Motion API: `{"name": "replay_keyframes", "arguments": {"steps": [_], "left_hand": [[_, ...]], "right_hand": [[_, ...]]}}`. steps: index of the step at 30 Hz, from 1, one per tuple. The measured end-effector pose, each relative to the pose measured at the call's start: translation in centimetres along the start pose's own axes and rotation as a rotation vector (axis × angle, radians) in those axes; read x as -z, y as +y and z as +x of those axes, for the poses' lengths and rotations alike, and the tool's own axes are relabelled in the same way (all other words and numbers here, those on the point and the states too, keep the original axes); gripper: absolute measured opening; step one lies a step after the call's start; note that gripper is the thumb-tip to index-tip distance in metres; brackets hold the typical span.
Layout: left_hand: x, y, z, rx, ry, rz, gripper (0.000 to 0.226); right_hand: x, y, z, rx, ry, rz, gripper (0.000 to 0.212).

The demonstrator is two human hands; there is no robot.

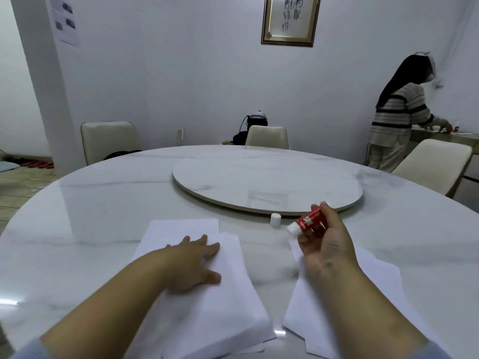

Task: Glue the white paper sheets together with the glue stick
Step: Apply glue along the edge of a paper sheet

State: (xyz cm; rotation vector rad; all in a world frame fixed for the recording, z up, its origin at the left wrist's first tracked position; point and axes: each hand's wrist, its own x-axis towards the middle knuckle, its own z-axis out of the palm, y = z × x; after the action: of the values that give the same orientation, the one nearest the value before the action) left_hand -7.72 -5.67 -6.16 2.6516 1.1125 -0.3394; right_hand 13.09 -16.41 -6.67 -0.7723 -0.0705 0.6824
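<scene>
Two hands: left hand [193,263] flat on paper stack [228,301]; right hand [327,244] grips uncapped glue stick [307,221].

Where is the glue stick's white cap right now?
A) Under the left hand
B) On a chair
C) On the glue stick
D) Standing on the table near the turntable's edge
D: the white cap stands alone on the table, while the right hand holds the uncapped glue stick.

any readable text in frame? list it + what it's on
Nothing reads cleanly.
Glue stick in the right hand: white print on the red label, blurred.
Framed calligraphy on the wall: brush characters, not legible.
Sheets taped to the pillar: pictures and print, too small.
</scene>
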Motion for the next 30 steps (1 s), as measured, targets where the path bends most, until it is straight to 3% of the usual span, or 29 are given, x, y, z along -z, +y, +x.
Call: {"name": "replay_keyframes", "arguments": {"steps": [4, 7, 14, 18, 30], "left_hand": [[-1.5, 0.0, 1.0, -0.015, 0.184, -0.155, 0.053], [-3.0, 0.2, 1.4, -0.014, 0.332, -0.127, 0.057], [-3.5, 0.1, 2.1, -0.045, 0.297, -0.056, 0.056], [-3.5, 0.0, 2.2, -0.047, 0.295, -0.048, 0.054], [-3.5, 0.0, 2.2, -0.053, 0.275, -0.039, 0.054]], "right_hand": [[-0.3, 0.3, -0.4, -0.009, -0.034, -0.113, 0.028], [-1.1, 0.7, -1.4, 0.127, -0.197, -0.309, 0.027], [-5.0, 5.0, -2.5, 0.475, -0.439, -1.029, 0.012], [-5.7, 6.5, -1.4, 0.546, -0.504, -1.259, 0.010], [-3.5, 4.3, -4.7, 0.594, -0.689, -1.460, 0.022]]}}
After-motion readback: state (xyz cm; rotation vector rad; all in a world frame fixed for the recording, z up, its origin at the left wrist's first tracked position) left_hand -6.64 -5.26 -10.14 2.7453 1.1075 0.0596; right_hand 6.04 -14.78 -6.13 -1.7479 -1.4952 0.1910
